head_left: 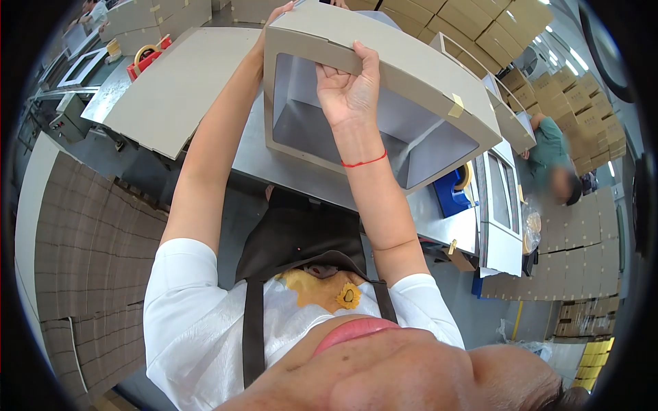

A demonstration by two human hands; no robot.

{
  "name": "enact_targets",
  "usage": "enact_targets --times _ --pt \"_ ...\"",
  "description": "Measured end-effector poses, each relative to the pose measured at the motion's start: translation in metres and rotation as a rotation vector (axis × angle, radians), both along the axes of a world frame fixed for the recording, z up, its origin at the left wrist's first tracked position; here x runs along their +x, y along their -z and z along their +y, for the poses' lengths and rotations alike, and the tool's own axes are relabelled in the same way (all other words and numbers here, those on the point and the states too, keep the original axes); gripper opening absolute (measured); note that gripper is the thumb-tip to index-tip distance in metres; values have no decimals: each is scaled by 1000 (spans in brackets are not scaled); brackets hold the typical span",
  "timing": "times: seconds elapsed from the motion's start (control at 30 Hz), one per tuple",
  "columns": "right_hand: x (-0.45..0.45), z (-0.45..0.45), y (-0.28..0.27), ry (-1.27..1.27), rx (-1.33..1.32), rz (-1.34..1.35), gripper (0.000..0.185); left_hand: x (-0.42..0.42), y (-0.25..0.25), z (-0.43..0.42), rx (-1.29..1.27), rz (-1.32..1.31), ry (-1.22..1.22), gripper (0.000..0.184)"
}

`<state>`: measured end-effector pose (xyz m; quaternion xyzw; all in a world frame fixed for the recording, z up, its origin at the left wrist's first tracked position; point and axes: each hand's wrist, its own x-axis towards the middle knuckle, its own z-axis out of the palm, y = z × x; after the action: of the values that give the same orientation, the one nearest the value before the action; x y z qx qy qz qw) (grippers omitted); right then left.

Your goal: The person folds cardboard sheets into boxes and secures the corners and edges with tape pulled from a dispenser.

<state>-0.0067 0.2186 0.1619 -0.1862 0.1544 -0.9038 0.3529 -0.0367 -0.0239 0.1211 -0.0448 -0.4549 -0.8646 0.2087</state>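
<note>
A grey-beige cardboard box (415, 77) with a wide cut-out window and pale inner walls rests tilted on the metal worktable (250, 149). My right hand (348, 85) grips the strip above the window, its fingers hooked inside the opening and the thumb on the outer edge. At the box's upper left corner, my left hand (270, 25) holds the side; the box and the picture's edge partly hide its fingers. A short piece of yellowish tape (456, 105) sticks to the box's front edge, right of my right hand.
Left lies a flat cardboard sheet (185, 85), with a red tape dispenser (147, 57) behind. A blue tape dispenser (451, 193) stands right of the box, near window-cut panels (504, 192). A co-worker in green (547, 147) is at the right. Stacked cardboard (89, 233) fills the left.
</note>
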Motion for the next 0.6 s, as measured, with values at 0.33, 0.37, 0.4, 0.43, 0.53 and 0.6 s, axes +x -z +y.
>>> enact_targets --times 0.33,0.37,0.4,0.43,0.53,0.6 --pt "1 -2 2 31 -15 -17 49 4 -4 8 -33 14 5 52" --pt "1 -1 3 31 -17 -2 48 5 -4 8 -34 14 5 52" --pt "1 -1 3 32 -14 -4 48 4 -4 8 -36 15 4 52" --pt "2 0 3 26 -24 -4 50 4 -4 9 -37 13 3 52" --pt "3 0 2 17 -46 12 51 4 -3 8 -39 15 -1 52" --pt "4 1 4 15 -59 29 52 3 -4 9 -45 17 -10 52"
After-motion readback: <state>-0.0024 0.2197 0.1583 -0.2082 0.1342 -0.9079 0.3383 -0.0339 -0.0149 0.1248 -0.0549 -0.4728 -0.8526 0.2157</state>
